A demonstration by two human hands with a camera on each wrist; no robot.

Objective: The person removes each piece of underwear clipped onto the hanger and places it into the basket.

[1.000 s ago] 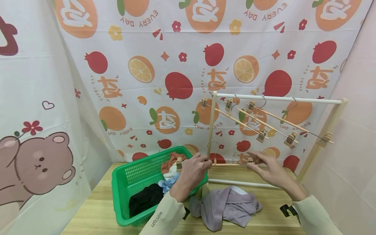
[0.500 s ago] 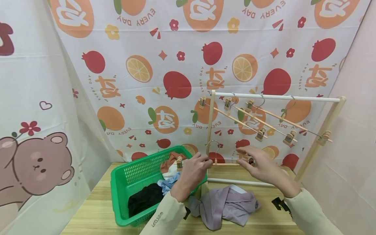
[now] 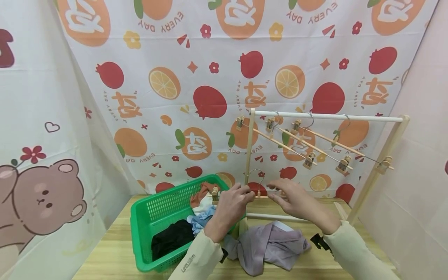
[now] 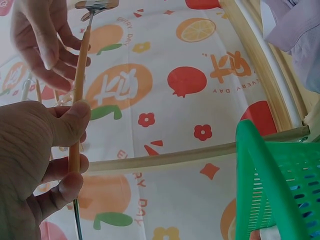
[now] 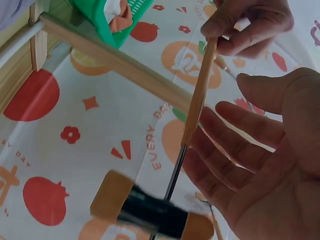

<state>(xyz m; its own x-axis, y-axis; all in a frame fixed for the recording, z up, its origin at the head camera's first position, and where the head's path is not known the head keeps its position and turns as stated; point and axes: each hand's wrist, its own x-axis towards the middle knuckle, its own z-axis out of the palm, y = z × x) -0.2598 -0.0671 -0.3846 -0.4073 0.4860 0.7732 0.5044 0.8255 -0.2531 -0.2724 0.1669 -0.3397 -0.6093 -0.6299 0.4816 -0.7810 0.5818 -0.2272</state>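
Note:
My left hand [image 3: 231, 208] grips the wooden bar of a clip hanger [image 4: 82, 65], thumb and fingers around it. The hanger's metal hook points up in the head view, and one end clip [image 3: 215, 195] sticks out left of this hand. Beside the bar, my right hand [image 3: 297, 200] is spread, with its fingers apart. In the right wrist view its fingertips [image 5: 195, 160] lie close behind the bar; contact is unclear. The other end clip [image 5: 112, 195] is blurred there, and my right hand hides it in the head view. Below lies a lavender garment [image 3: 266, 245] on the table.
On the left stands a green basket [image 3: 135, 237] holding black, blue, white and rust-coloured cloth. A rack with a white rail [image 3: 329, 116] and wooden posts stands at the right, three clip hangers [image 3: 311, 146] hanging from it. A printed curtain [image 3: 210, 136] closes the back.
My right hand has moved left along the hanger, away from the right-hand clip towards the hook. The left hand keeps its grip in nearly the same place.

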